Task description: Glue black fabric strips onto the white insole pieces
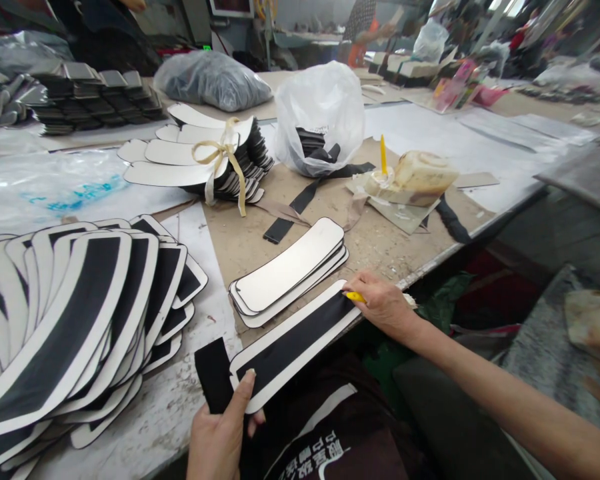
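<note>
A long, slightly curved white panel (325, 331) with a black strip (295, 340) along its middle is stretched between my hands at the table's edge. My left hand (223, 427) is closed on its near left end, thumb on top. A loose black strip end (213, 373) juts out beside that thumb. My right hand (383, 303) is closed at the panel's far right end, with a yellow stick (355, 297) in its fingers. A whitish tip shows behind that hand; its kind is unclear. Just beyond lies a small stack of white panels (290, 260).
At left, a fanned pile of black-striped panels (80, 320) covers the table. Farther back are a ribbon-tied bundle (180, 153), a clear bag of black strips (320, 113) and a crusted, cut-open container (420, 177) with another yellow stick (383, 153). People stand in the background.
</note>
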`<action>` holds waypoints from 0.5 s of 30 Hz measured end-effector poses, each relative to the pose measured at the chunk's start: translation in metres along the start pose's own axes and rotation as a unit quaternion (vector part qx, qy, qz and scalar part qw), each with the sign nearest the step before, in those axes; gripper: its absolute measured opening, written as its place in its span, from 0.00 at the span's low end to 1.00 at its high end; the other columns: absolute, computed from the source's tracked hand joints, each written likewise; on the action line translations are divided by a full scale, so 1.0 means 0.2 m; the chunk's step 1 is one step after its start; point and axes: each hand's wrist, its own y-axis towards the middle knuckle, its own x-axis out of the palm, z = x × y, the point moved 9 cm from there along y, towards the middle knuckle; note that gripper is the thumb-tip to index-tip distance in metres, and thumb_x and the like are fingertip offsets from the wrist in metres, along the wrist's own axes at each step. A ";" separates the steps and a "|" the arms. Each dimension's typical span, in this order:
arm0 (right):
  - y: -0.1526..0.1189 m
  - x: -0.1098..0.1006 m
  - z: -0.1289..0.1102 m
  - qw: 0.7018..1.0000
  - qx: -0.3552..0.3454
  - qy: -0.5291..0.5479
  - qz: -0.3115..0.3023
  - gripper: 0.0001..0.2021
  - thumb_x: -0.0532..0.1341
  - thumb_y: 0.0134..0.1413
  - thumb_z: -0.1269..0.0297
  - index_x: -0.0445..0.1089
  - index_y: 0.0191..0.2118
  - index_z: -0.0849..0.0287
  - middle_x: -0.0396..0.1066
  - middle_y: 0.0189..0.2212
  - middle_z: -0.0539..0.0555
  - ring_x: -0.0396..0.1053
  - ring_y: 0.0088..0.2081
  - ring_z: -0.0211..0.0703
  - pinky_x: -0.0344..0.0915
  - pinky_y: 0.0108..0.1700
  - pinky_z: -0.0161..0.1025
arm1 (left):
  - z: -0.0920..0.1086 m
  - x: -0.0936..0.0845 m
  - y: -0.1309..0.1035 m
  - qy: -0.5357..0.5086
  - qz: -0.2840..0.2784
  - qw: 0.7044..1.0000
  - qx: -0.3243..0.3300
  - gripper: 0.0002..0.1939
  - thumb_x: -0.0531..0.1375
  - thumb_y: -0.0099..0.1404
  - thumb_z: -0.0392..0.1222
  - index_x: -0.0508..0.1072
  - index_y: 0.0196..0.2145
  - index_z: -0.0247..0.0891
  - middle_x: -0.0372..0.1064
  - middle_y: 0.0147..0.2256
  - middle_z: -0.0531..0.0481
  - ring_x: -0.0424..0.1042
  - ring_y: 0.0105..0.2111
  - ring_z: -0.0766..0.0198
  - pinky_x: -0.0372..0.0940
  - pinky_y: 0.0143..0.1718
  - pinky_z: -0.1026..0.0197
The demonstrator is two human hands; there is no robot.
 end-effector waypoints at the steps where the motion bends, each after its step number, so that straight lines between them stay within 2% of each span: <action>1: 0.00 0.01 -0.01 1.000 0.000 -0.009 -0.005 0.05 0.59 0.55 0.71 0.70 0.38 0.58 0.68 0.36 0.54 0.68 0.38 0.43 0.62 0.40 0.34 | -0.02 0.02 0.00 -0.003 -0.022 1.000 -0.011 0.23 0.66 0.46 0.56 0.65 0.13 0.35 0.61 0.12 0.51 0.60 0.15 0.66 0.56 0.16 0.64; 3: 0.01 0.02 -0.01 1.000 0.005 -0.021 -0.009 0.06 0.59 0.54 0.72 0.70 0.38 0.58 0.68 0.36 0.54 0.67 0.38 0.43 0.62 0.39 0.34 | -0.05 0.03 0.01 -0.013 -0.042 0.999 -0.029 0.23 0.66 0.47 0.56 0.65 0.14 0.35 0.61 0.13 0.52 0.60 0.15 0.66 0.55 0.17 0.65; 6: 0.03 0.03 -0.01 0.999 0.005 -0.035 -0.027 0.09 0.59 0.54 0.73 0.69 0.41 0.57 0.67 0.37 0.54 0.67 0.38 0.43 0.62 0.38 0.33 | -0.08 0.01 0.01 -0.022 -0.036 0.998 -0.036 0.22 0.66 0.47 0.56 0.66 0.16 0.35 0.62 0.14 0.52 0.60 0.16 0.66 0.55 0.17 0.65; 15: 0.06 0.04 -0.05 0.993 -0.022 -0.098 -0.063 0.07 0.57 0.52 0.75 0.66 0.38 0.61 0.65 0.36 0.56 0.66 0.38 0.44 0.60 0.38 0.34 | -0.10 0.00 0.00 -0.007 -0.027 0.998 -0.060 0.23 0.66 0.45 0.59 0.66 0.16 0.35 0.63 0.14 0.50 0.60 0.16 0.64 0.55 0.18 0.63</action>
